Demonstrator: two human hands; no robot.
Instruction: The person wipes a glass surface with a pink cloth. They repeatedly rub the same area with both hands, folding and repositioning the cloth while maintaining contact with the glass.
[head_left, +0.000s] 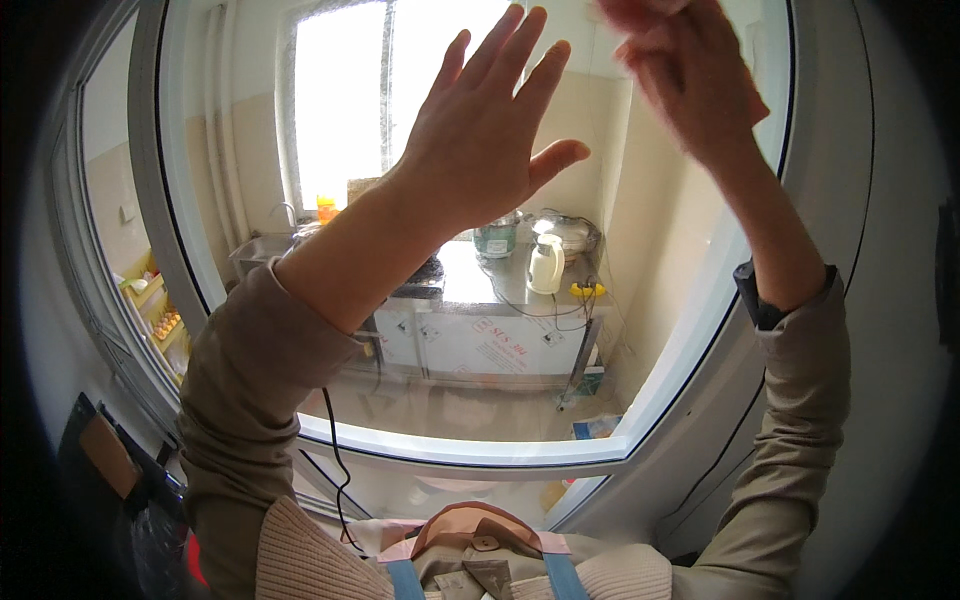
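My left hand (480, 135) is raised with its fingers spread and holds nothing. It is in front of the glass pane of a white-framed door or window (480, 448); whether the palm touches the glass I cannot tell. At the upper right, my right hand (697, 90) grips a pinkish-red cloth (645, 16). The cloth is blurred and partly cut off by the top of the picture, and a corner of it sticks out beside the wrist.
Behind the glass are a steel counter (461, 274), a cream electric kettle (546, 264), a green pot-shaped appliance (496, 238), a yellow power strip (587, 290) and a sink (260, 249). Shelves with food (161, 315) show at left. A black cable (335, 450) hangs near my left sleeve.
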